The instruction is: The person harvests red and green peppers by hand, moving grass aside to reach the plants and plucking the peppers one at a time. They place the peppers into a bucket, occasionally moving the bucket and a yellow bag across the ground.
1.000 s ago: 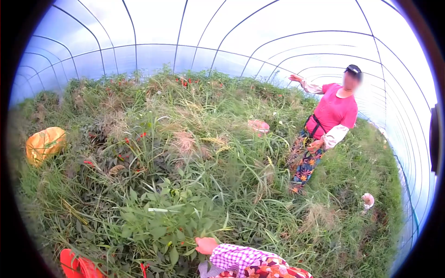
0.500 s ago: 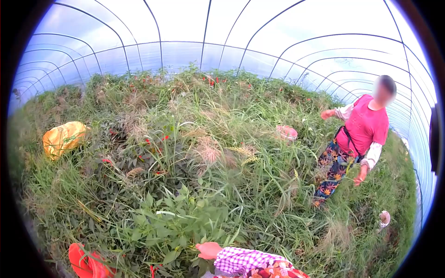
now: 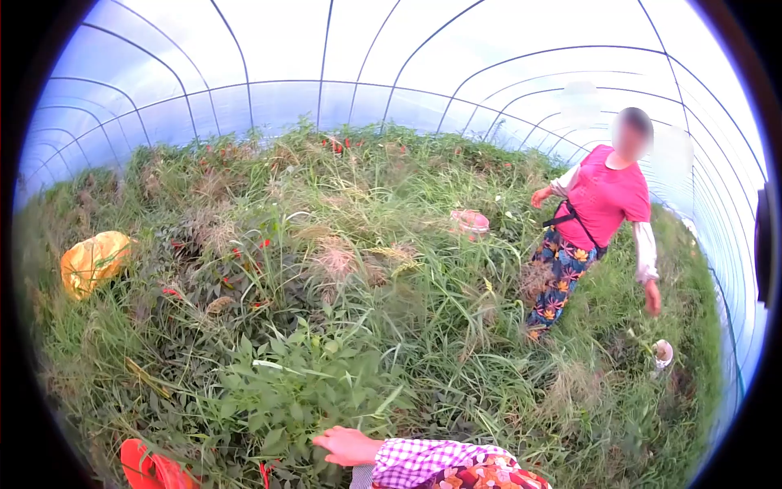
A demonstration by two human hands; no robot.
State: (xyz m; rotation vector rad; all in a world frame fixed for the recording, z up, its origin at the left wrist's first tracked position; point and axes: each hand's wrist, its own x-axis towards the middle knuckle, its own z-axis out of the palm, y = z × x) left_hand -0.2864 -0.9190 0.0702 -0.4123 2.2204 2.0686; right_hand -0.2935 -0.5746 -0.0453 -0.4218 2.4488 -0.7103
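Note:
My right hand [image 3: 349, 446] reaches in from the bottom of the head view, in a purple-and-white checked sleeve [image 3: 415, 460]. It is over the leafy green plants [image 3: 289, 387], with its fingers stretched out to the left. Nothing shows in its grasp. To its left, low in the view, a bright red container or bag [image 3: 155, 469] stands among the plants. A small red pepper [image 3: 265, 473] shows between that and my hand. Floral cloth [image 3: 481, 473] lies along the bottom edge. My left hand is out of view.
A person in a pink shirt [image 3: 603, 196] stands at the right among tall grass. A pink bucket [image 3: 470, 222] sits left of them, and a pale container [image 3: 662, 353] lower right. A yellow bag [image 3: 96, 262] lies far left. Hoops and plastic sheeting [image 3: 285, 106] arch overhead.
My right hand has moved left, and its fingers have extended. The view has turned slightly right. The other person's lower arm has dropped and hangs straighter.

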